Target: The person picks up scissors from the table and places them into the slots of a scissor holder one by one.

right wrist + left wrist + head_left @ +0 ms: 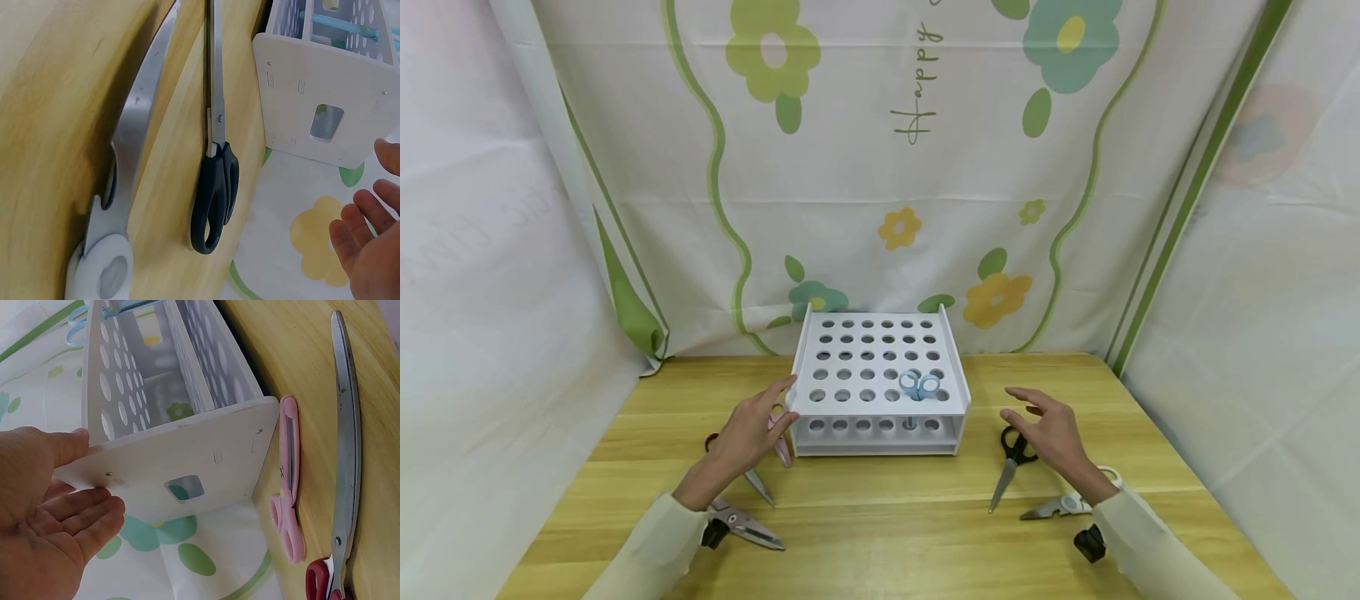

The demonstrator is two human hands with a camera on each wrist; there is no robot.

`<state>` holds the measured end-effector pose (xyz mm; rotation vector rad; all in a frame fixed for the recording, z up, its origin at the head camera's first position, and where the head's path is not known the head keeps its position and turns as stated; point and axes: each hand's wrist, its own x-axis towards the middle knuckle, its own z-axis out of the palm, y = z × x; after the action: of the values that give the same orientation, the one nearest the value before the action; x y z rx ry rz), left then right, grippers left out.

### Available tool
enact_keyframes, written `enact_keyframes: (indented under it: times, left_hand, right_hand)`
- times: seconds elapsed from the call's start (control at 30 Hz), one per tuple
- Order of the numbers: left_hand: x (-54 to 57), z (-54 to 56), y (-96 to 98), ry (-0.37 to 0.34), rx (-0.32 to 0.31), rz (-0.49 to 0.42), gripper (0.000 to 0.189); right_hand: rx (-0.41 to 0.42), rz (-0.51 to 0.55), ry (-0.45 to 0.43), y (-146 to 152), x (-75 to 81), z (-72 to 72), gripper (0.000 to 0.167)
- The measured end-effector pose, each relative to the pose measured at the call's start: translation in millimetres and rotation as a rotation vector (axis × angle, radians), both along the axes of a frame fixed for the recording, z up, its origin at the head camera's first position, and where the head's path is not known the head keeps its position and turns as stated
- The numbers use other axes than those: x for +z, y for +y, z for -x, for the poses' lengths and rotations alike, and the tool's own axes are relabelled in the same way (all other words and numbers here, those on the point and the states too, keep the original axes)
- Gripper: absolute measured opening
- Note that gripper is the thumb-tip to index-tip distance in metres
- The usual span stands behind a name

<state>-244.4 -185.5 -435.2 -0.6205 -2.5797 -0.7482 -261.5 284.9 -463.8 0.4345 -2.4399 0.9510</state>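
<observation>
A white rack (880,408) with rows of round holes stands on the table, and light-blue-handled scissors (917,385) sit upright in a front right hole. My left hand (748,435) is at the rack's left side; in the left wrist view the thumb (69,447) meets the edge of the side panel (144,481), with the other fingers loosely bent beside it. My right hand (1051,432) hovers right of the rack, apart from it, fingers relaxed and holding nothing. Black-handled scissors (215,187) lie below that hand.
Left of the rack lie small pink scissors (289,481), red-handled scissors (344,444) and pink-toned shears (748,529). White-handled scissors (119,206) lie by my right wrist. Behind the rack hangs a flower-print cloth (850,167), with more white cloth at both sides.
</observation>
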Motion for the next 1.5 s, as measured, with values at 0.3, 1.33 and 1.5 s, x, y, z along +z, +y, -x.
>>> enact_keyframes:
  times: [0.3,1.33,1.5]
  left_hand:
    - [0.7,-0.3,0.0,0.010,-0.010,-0.009,0.059]
    - [0.0,-0.2,-0.3,0.023,-0.017,-0.009,0.058]
    - [-0.6,0.0,-0.6,0.026,-0.015,-0.008,0.058]
  right_hand:
    - [-0.001,-0.002,-0.002,1,-3.0,-0.8,0.039]
    - [-0.038,-0.031,-0.124,9,-18.1,-7.1,0.039]
    - [-0.040,-0.037,-0.125,10,-20.4,-8.5,0.040]
